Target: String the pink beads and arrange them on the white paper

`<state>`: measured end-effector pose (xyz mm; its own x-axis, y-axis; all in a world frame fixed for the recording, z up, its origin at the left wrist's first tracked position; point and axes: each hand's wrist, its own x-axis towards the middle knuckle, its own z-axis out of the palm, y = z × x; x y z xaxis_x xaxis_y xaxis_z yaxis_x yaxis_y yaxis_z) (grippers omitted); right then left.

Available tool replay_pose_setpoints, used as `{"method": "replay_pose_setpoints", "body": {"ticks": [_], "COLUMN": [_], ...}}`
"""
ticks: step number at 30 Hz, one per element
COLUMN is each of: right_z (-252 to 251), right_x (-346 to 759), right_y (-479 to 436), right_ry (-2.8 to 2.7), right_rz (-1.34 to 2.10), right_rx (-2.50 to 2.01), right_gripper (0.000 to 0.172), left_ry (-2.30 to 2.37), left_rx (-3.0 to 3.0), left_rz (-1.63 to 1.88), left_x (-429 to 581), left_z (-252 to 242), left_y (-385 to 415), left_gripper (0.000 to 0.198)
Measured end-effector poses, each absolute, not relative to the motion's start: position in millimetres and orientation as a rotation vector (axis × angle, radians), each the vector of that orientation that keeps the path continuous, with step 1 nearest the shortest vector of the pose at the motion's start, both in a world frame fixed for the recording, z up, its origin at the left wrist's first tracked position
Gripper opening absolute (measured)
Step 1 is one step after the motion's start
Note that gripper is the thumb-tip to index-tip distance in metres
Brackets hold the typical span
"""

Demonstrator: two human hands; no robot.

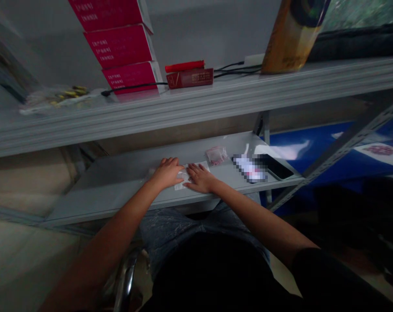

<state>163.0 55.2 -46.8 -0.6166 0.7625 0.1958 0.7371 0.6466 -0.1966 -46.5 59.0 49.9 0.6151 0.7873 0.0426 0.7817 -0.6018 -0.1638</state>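
A small white sheet or flat packet (184, 177) lies on the lower grey shelf between my hands; its exact kind is unclear. Bent over its left side, my left hand (167, 173) rests with the thumb apart from the curved fingers. My right hand (199, 178) lies flat on the right part of the sheet, fingers spread. Both palms face down and cover some of it. Something small and dark shows near the right fingertips, too blurred to name. Just beyond my right hand sits a clear plastic bag (216, 155) of small pinkish pieces.
On the lower shelf (108, 182), a lit phone (250, 168) and a dark phone (276, 167) lie to the right. The upper shelf's edge (125, 125) runs across in front, bearing pink boxes (121, 45), a dark red box (190, 79), cables and a yellow package (290, 39).
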Motion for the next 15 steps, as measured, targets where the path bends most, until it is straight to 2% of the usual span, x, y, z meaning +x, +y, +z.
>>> {"method": "replay_pose_setpoints", "body": {"ticks": [5, 15], "right_z": [-45, -42], "right_x": [164, 163], "right_y": [54, 54], "right_ry": [-2.596, -2.571], "right_rz": [0.148, 0.192], "right_rx": [-1.220, -1.231], "right_gripper": [0.087, 0.089], "left_ry": [-1.370, -1.152], "left_rx": [-2.754, -2.590], "left_rz": [0.038, 0.142], "left_x": [-50, -37], "left_z": [53, 46], "left_y": [67, 52], "left_gripper": [0.035, 0.026]}}
